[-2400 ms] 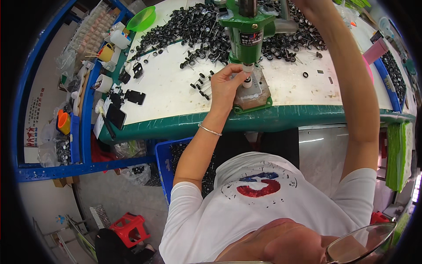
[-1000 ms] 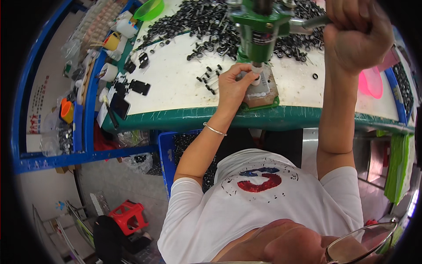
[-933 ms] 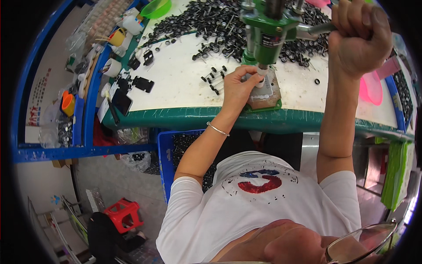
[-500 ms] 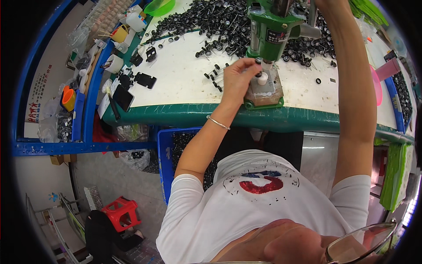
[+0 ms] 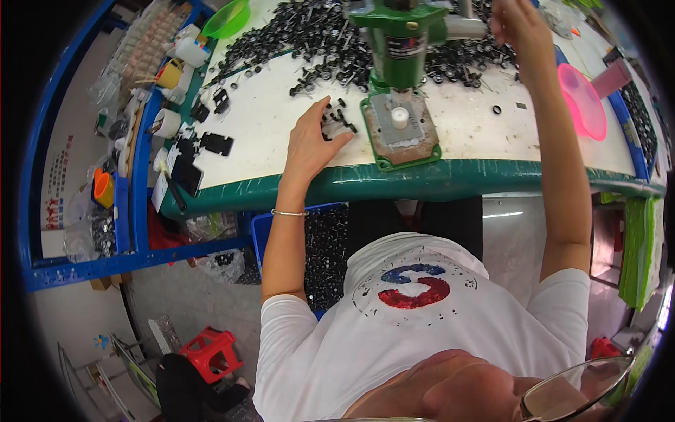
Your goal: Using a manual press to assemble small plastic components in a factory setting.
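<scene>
the press (image 5: 399, 60) is green, the wheels (image 5: 330, 49) black.

We see our left hand (image 5: 309, 141) spread around a few small black-wheeled axles (image 5: 342, 103) near the front edge of the desk (image 5: 260, 141), beside the green press (image 5: 402, 53) with a white cylinder (image 5: 399, 118) on its base. Our right hand (image 5: 522, 32) is raised right of the press, its grip unclear. Black wheels (image 5: 309, 46) heap toward the far edge, and a pink basin (image 5: 583, 105) sits near the right edge.
</scene>
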Tool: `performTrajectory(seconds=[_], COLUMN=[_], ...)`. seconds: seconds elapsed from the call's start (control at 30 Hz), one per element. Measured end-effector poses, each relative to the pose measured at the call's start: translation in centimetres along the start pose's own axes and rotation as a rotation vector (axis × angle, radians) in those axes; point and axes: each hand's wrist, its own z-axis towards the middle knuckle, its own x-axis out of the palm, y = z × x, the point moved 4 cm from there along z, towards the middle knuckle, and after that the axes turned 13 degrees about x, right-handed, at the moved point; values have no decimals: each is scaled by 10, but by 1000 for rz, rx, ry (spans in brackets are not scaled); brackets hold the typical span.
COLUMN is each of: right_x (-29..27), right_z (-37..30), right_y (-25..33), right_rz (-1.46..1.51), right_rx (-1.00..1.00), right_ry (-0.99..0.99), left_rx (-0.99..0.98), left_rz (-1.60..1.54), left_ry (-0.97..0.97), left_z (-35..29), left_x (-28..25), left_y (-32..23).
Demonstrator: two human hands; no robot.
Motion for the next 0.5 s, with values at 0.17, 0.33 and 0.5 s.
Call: performTrajectory(seconds=[0.17,0.33,0.5], right_x=[-31,-51,-39], right_z=[-68,-106,-103], right_y=[-63,-117,-139], right_rz=[-231,-576,-708], right_rx=[106,-10,-104], right_ry=[-29,-69,-96], left_rx=[299,174,160], left_rz=[245,316,427], left_ry=[-59,-104,-133], left_z=[17,17,-4], left_x=[20,29,19], left_y=[16,-10,-10])
